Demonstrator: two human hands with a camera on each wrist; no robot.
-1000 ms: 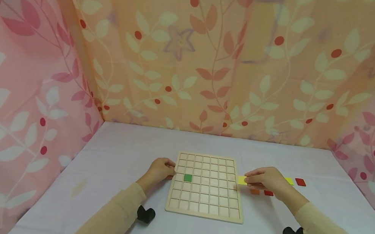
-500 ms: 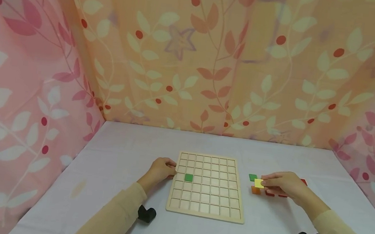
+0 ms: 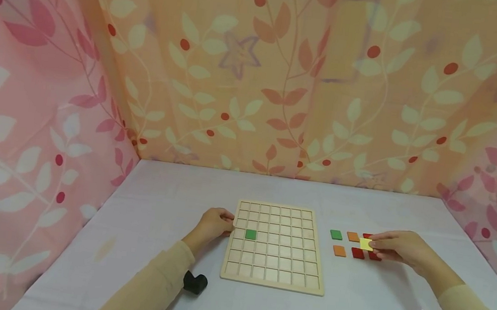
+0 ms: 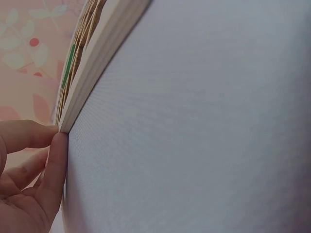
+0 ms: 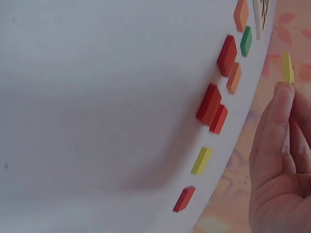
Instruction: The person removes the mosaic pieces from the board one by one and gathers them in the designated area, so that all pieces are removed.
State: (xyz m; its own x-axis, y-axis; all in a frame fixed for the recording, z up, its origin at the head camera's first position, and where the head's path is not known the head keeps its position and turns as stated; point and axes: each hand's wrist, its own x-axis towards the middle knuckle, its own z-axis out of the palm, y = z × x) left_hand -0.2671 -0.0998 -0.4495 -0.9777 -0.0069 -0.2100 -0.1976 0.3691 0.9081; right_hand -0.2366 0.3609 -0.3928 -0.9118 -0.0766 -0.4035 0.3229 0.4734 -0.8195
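Observation:
A light wooden grid board (image 3: pixel 270 270) lies flat on the table, with a green square tile (image 3: pixel 250 234) in one of its cells. At the board's left edge is my left hand (image 3: pixel 214 222); in the left wrist view its thumb and a finger (image 4: pixel 57 155) pinch the rim. My right hand (image 3: pixel 402 248) holds a yellow square tile (image 3: pixel 366 244) between thumb and fingertips, raised above the loose tiles. Those lie in two rows right of the board: a green tile (image 3: pixel 336 235), orange tiles (image 3: pixel 340 251) and red tiles (image 3: pixel 358 253).
The right wrist view shows another yellow tile (image 5: pixel 201 160) and a red tile (image 5: pixel 184 199) farther along the row, hidden behind my right hand in the head view. Patterned cloth (image 3: pixel 284 78) hangs behind the white table (image 3: pixel 159 181) and at both sides.
My right hand has moved rightward from the board's right edge, carrying the yellow tile over the loose tiles and uncovering the green and orange ones. My left hand stays at the board's edge.

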